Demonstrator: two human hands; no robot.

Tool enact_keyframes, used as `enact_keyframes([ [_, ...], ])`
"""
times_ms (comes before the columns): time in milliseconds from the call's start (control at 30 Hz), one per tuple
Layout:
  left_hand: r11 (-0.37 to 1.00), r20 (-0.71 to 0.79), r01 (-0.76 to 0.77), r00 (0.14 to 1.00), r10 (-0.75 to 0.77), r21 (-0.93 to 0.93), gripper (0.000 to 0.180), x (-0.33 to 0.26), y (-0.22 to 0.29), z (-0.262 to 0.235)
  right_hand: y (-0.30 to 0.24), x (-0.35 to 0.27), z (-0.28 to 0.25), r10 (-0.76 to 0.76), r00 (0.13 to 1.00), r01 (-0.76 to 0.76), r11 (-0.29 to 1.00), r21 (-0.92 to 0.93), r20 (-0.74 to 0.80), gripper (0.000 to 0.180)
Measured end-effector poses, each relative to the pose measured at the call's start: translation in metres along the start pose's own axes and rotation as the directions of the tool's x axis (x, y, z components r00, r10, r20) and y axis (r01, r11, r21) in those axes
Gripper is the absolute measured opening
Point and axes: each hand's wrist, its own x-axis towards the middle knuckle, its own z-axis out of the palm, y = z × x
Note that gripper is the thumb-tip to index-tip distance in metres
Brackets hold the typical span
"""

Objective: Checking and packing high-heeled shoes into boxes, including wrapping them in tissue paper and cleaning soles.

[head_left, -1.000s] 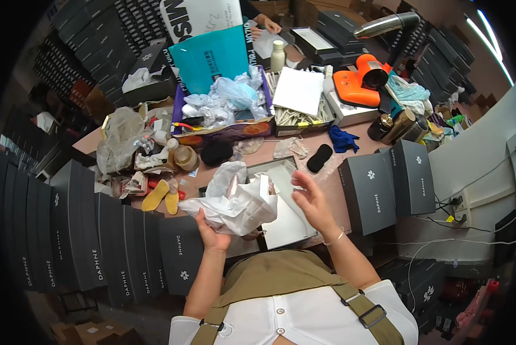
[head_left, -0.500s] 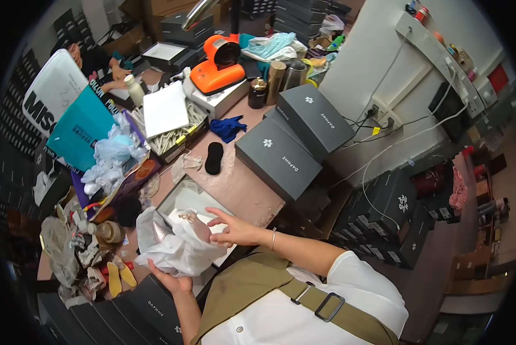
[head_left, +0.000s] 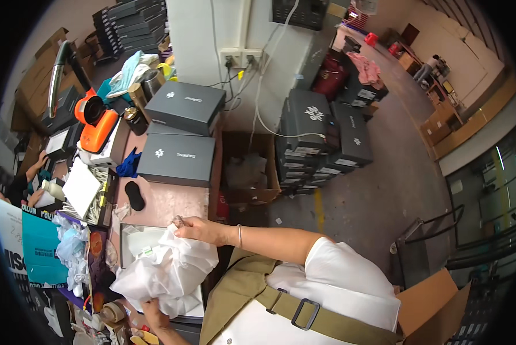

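Note:
A loose bundle of white tissue paper point(head_left: 171, 267) lies over an open shoe box point(head_left: 197, 307) in front of me, covering most of it. From the near side my left hand point(head_left: 154, 315) grips the bundle, its fingers partly hidden by paper. My right hand point(head_left: 203, 231) is closed at the bundle's far edge. A small shiny, glittery piece point(head_left: 179, 222) shows at its fingertips; I cannot tell whether it belongs to a shoe. A small white and green label point(head_left: 147, 251) shows by the paper.
Two closed grey shoe boxes point(head_left: 176, 159) stand beyond my hands, near a black oval pad point(head_left: 135, 196) and a blue cloth point(head_left: 129, 164). An orange device point(head_left: 100, 129) stands farther left. More boxes point(head_left: 305, 129) are stacked on the floor right. A co-worker's hand point(head_left: 37, 164) shows far left.
My view has swung right. My right hand, fingers spread before, is now closed on the glittery piece. Paper now covers the pinkish metallic shape seen earlier; my left hand still holds the bundle.

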Motion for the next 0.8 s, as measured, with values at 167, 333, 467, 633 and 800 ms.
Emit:
enact_keyframes([
  [167,0.929,-0.565,-0.327,0.806,0.178,-0.174,0.028,0.046,-0.004,-0.084,-0.017,-0.039,-0.037,-0.120,0.980,0.090,0.980,-0.180,-0.161,0.042],
  [333,0.093,0.086,-0.459,0.354,0.931,0.884,0.035,0.045,0.012,-0.018,-0.014,-0.079,-0.063,-0.369,0.911,0.195,0.782,-0.591,-0.187,0.048],
  [467,-0.335,0.170,-0.140,0.983,0.064,0.932,0.029,0.097,-0.086,0.026,-0.030,-0.102,-0.065,-0.361,0.925,0.215,0.758,-0.616,-0.121,0.054],
  [633,0.620,-0.010,-0.206,0.945,0.326,0.758,0.051,0.046,-0.061,0.117,-0.040,-0.138,-0.065,-0.387,0.909,0.262,0.817,-0.514,-0.152,0.046],
  [800,0.511,0.310,0.229,0.948,0.077,-0.829,0.069,-0.010,-0.090,0.169,0.010,-0.122,-0.020,-0.503,0.811,0.583,0.654,-0.481,0.298,0.049],
])
